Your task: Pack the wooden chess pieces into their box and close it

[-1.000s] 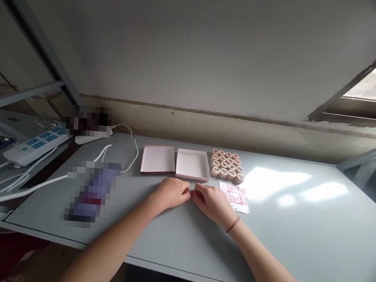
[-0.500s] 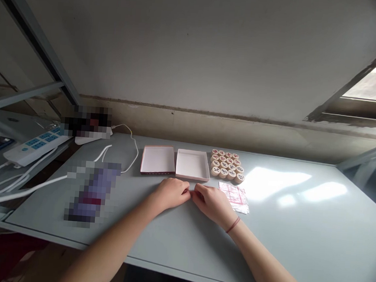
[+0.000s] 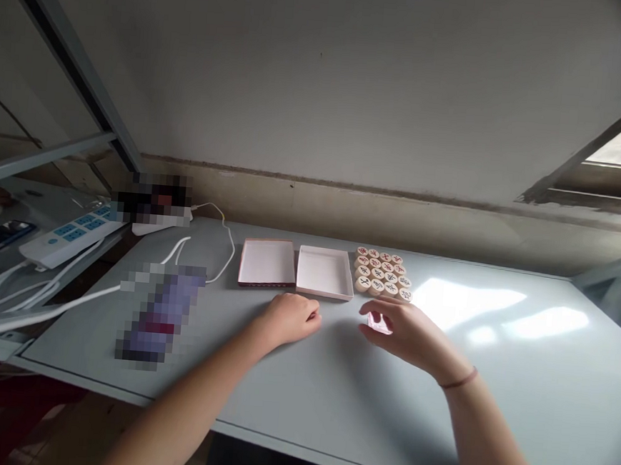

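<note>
My left hand (image 3: 289,318) rests on the table with its fingers curled in, and nothing shows in them. Off to its right, my right hand (image 3: 407,333) reaches over a folded white sheet with red grid lines (image 3: 379,324). Thumb and fingers are apart around the sheet's near-left part; most of the sheet is hidden under the hand. Just behind this hand, round wooden Chinese chess pieces (image 3: 377,273) stand in stacked rows, with red characters at the back and black ones at the front. Two shallow open box halves, a left one (image 3: 266,283) and a right one (image 3: 327,293), lie beyond my left hand.
A blurred-out purple item (image 3: 167,314) lies on the table's left. Beside it run white cables (image 3: 84,298) and a power strip (image 3: 74,235). The grey table (image 3: 329,406) meets a wall at the back. Bright window light falls on its right side.
My right hand has moved right, away from my left hand, and its fingers have opened over the folded sheet. My left hand stays about where it was. The view has shifted slightly.
</note>
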{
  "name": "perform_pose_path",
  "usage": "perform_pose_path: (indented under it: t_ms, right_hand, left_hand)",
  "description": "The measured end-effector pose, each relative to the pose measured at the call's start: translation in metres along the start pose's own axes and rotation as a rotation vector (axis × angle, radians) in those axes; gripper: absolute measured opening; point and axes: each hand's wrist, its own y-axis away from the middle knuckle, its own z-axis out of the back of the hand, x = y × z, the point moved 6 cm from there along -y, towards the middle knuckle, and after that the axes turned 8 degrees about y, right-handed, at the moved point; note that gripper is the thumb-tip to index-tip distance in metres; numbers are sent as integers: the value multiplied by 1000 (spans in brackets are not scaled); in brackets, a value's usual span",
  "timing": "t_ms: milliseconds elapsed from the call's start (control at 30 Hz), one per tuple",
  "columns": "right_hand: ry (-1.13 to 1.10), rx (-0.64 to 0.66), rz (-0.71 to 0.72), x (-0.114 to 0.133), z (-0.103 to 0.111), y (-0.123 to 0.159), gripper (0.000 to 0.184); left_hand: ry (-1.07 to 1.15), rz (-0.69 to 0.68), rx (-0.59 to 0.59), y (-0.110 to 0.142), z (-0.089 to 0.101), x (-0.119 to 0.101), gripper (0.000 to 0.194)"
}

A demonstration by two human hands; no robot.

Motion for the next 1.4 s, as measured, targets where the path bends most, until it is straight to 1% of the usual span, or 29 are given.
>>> perform_pose_path:
  t_ms: [133,233,267,333,400,467,533,567,633,700,767,833,933,1000,1067,1133,1200,1267,1333,1400]
  right_hand:
    - [41,106,-55,-19,-9,8,20]
    - [62,135,-84,-23,-17,8,23]
    - [68,136,-94,-23,-18,7,22]
    - [80,143,-122,-22,-20,5,18]
    - [96,156,-156,-21,-21,3,15]
    - [125,164,-183,-18,-21,1,14]
    - [158,171,-201,-15,-21,-1,14]
    - [173,175,-204,-14,-22,-2,14]
    - [192,180,-210,-11,-23,-2,15]
    - [185,177,-200,-10,-22,-1,14]
    - [140,156,-175,-10,-19,-1,13]
    - [69,101,-136,-10,-12,0,11]
    - [-67,-8,-66,-8,2,3,11]
    - [-159,-100,-35,-5,12,5,11]
    - [-219,-235,-25,1,21,7,11]
    - [-237,-382,-6,12,28,7,10]
    - [-234,-471,47,28,28,5,11]
    - [-220,-479,117,46,20,0,12]
    - [-193,-427,167,60,7,-7,13]
    - [-183,-349,193,67,-7,-12,14]
  left_hand:
    - [-2,0,-10,0,-1,2,23]
    - [17,0,-18,0,0,2,22]
    - [39,-20,-23,-1,0,1,22]
    - [98,-106,-62,-1,1,-6,21]
    - [126,-232,-172,-1,6,-14,22]
    - [95,-317,-341,1,13,-17,21]
    - [31,-324,-501,2,19,-14,18]
    - [-6,-304,-559,2,20,-11,18]
    - [-87,-248,-613,1,21,-3,22]
    - [-158,-199,-594,-2,18,4,24]
    - [-206,-162,-529,-5,15,8,20]
    - [-236,-136,-446,-6,12,10,19]
    - [-252,-115,-337,-4,11,7,26]
    - [-251,-110,-286,1,12,3,26]
    - [-239,-115,-236,7,13,0,26]
    - [-214,-136,-183,13,12,-5,27]
    - [-183,-156,-111,19,10,-10,28]
    - [-151,-166,-22,25,8,-16,29]
    - [-123,-173,53,30,6,-22,33]
    - [-100,-198,84,34,7,-28,32]
